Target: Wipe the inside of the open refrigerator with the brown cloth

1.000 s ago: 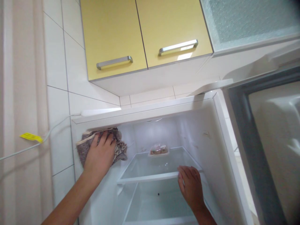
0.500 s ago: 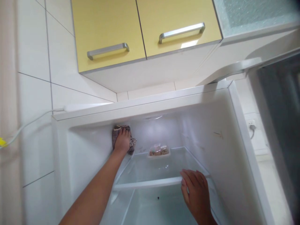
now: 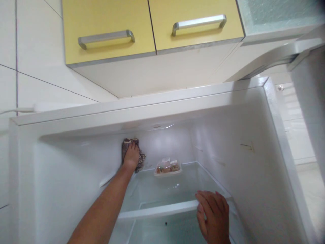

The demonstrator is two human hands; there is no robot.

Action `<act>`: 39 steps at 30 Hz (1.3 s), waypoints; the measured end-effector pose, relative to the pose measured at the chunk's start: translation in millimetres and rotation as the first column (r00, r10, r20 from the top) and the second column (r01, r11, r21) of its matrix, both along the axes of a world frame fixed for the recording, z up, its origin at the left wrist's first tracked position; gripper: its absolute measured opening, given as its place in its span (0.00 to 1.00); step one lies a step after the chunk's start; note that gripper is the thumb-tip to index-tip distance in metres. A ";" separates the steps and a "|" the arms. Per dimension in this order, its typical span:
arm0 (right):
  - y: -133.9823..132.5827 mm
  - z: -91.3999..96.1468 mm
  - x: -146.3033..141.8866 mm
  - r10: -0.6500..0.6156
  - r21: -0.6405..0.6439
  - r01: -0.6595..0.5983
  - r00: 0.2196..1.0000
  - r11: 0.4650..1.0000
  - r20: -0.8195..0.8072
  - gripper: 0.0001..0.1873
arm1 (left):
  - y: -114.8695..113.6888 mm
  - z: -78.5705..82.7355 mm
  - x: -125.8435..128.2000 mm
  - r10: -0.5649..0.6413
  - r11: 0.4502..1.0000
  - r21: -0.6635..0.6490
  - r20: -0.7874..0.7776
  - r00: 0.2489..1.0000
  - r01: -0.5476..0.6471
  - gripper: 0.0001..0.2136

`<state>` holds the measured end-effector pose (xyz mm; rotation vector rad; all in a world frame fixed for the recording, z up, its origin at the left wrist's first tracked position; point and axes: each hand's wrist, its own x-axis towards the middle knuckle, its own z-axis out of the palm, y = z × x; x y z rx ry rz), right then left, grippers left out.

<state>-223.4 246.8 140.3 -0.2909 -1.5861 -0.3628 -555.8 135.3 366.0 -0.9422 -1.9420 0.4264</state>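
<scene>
My left hand (image 3: 132, 156) reaches deep into a refrigerator and presses a brown patterned cloth (image 3: 125, 149) against the inner wall at the back left corner. The cloth is bunched under its fingers. At the front right of the glass shelf (image 3: 162, 186), my right hand (image 3: 214, 215) has its fingers over the shelf's white front edge and its thumb below them. A clear plastic food box (image 3: 168, 167) with brownish contents stands at the back of this shelf, right of the cloth.
A second glass level lies below, with a small dark speck (image 3: 166, 223) on it. Yellow cabinets (image 3: 109, 20) with metal handles hang above the refrigerator (image 3: 142, 103). The refrigerator door (image 3: 308, 98) stands open at the right. White tiles line the left wall.
The view has moved closer to the refrigerator. My left hand stays at the back left corner with the cloth, shifted only slightly. My right hand remains at the shelf edge.
</scene>
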 end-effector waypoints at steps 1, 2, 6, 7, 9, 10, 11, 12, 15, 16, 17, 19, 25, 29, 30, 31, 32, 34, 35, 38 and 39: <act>-2.8 2.1 0.6 0.005 -0.010 -0.005 1.000 1.000 -0.005 0.14 | -2.7 -4.7 1.9 -0.004 1.000 -0.022 0.008 1.000 0.004 0.20; -5.9 4.4 1.3 0.012 -0.027 -0.012 1.000 1.000 -0.013 0.14 | -5.7 -10.7 4.4 -0.008 0.999 -0.042 0.018 1.000 0.009 0.20; -17.7 12.6 5.9 0.034 -0.091 -0.035 0.999 0.995 -0.019 0.14 | -18.2 -39.8 18.7 -0.030 0.994 -0.100 0.069 0.997 0.037 0.19; -19.8 13.8 7.1 0.035 -0.096 -0.036 0.999 0.995 -0.012 0.14 | -21.6 -45.8 22.8 -0.039 0.993 -0.111 0.083 0.996 0.048 0.19; -22.7 15.2 9.1 0.038 -0.104 -0.039 0.999 0.994 -0.005 0.15 | -28.9 -53.6 31.4 -0.056 0.989 -0.129 0.106 0.993 0.070 0.18; -23.8 15.5 9.8 0.041 -0.108 -0.041 0.999 0.993 -0.004 0.15 | -33.1 -55.5 35.9 -0.061 0.988 -0.137 0.114 0.992 0.077 0.18; -24.7 15.9 10.2 0.045 -0.111 -0.045 0.999 0.993 -0.002 0.15 | -37.7 -56.4 40.6 -0.063 0.986 -0.143 0.120 0.991 0.080 0.17; -25.6 16.2 10.4 0.051 -0.115 -0.051 0.999 0.992 -0.004 0.16 | -42.6 -56.8 45.8 -0.060 0.986 -0.148 0.123 0.991 0.078 0.16; -28.4 17.8 10.2 0.066 -0.131 -0.069 0.997 0.989 -0.028 0.15 | -58.4 -59.4 64.5 -0.026 0.988 -0.148 0.104 0.994 0.042 0.18; -29.3 18.5 10.1 0.069 -0.136 -0.073 0.997 0.988 -0.032 0.15 | -63.8 -61.4 71.8 -0.008 0.989 -0.143 0.093 0.996 0.021 0.19; -30.0 19.1 10.1 0.070 -0.139 -0.074 0.997 0.987 -0.031 0.15 | -69.2 -63.9 79.4 0.012 0.991 -0.137 0.082 0.997 -0.001 0.20; -31.3 20.1 10.3 0.073 -0.142 -0.076 0.997 0.987 -0.023 0.15 | -80.3 -68.8 94.8 0.045 0.991 -0.126 0.062 0.997 -0.037 0.21; -32.8 20.3 11.6 0.081 -0.145 -0.085 0.996 0.986 -0.031 0.15 | -130.2 -68.4 130.8 0.036 0.989 -0.146 0.048 0.998 -0.028 0.19; -31.8 18.8 10.7 0.095 -0.157 -0.099 0.995 0.983 -0.035 0.15 | -186.6 -68.2 146.4 -0.041 0.987 -0.153 0.012 0.999 0.042 0.18; -31.4 18.3 10.3 0.098 -0.158 -0.102 0.995 0.982 -0.031 0.15 | -201.4 -69.8 150.5 -0.082 0.989 -0.123 -0.035 0.996 0.077 0.18; -30.9 17.9 10.0 0.100 -0.159 -0.103 0.995 0.982 -0.028 0.15 | -215.4 -71.6 154.6 -0.125 0.989 -0.089 -0.086 0.988 0.117 0.19; -30.5 17.5 9.7 0.100 -0.158 -0.103 0.995 0.982 -0.026 0.15 | -227.7 -73.2 158.5 -0.161 0.987 -0.049 -0.131 0.978 0.156 0.20; -30.0 17.1 9.6 0.100 -0.158 -0.103 0.995 0.982 -0.025 0.15 | -244.4 -75.2 164.5 -0.203 0.978 0.007 -0.173 0.964 0.208 0.22; -30.0 17.1 9.8 0.102 -0.160 -0.105 0.994 0.981 -0.025 0.15 | -247.9 -75.2 165.9 -0.208 0.976 0.025 -0.174 0.962 0.216 0.23; -30.4 17.7 11.3 0.116 -0.178 -0.118 0.993 0.977 -0.021 0.15 | -238.8 -72.1 162.8 -0.174 0.984 0.013 -0.138 0.975 0.178 0.21; -30.7 17.9 11.9 0.121 -0.183 -0.122 0.993 0.976 -0.017 0.15 | -230.6 -70.3 159.8 -0.147 0.989 -0.005 -0.119 0.982 0.148 0.20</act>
